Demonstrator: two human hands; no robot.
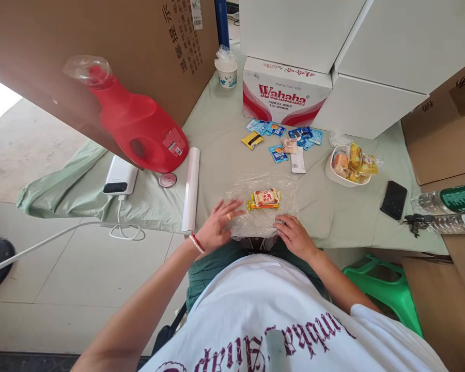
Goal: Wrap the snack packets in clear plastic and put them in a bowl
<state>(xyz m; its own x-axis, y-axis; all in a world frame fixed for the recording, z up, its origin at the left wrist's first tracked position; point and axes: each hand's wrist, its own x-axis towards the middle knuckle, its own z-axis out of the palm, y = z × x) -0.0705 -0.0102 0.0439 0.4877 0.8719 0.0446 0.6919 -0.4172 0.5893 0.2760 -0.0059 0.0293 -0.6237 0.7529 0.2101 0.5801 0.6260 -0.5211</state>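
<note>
A sheet of clear plastic film (287,199) lies wrinkled at the front of the cloth-covered table. On its middle sits a small stack of wrapped snacks (266,198), yellow-orange wrappers below and a cream packet with red print on top. My left hand (219,223), wearing a ring and a beaded bracelet, is over the film's left edge, its fingers spread and nothing in them. At the near right corner my right hand (295,235) has its fingers closed on the film's edge. The fingertips there are partly hidden.
A white roll (191,188), red jug (143,124) and power bank (121,175) are at left. Several sachets (279,153) lie before a Wahaba-style printed carton (284,95). At right are a snack bowl (346,175), phone (394,200), keys (415,223) and bottles (455,199).
</note>
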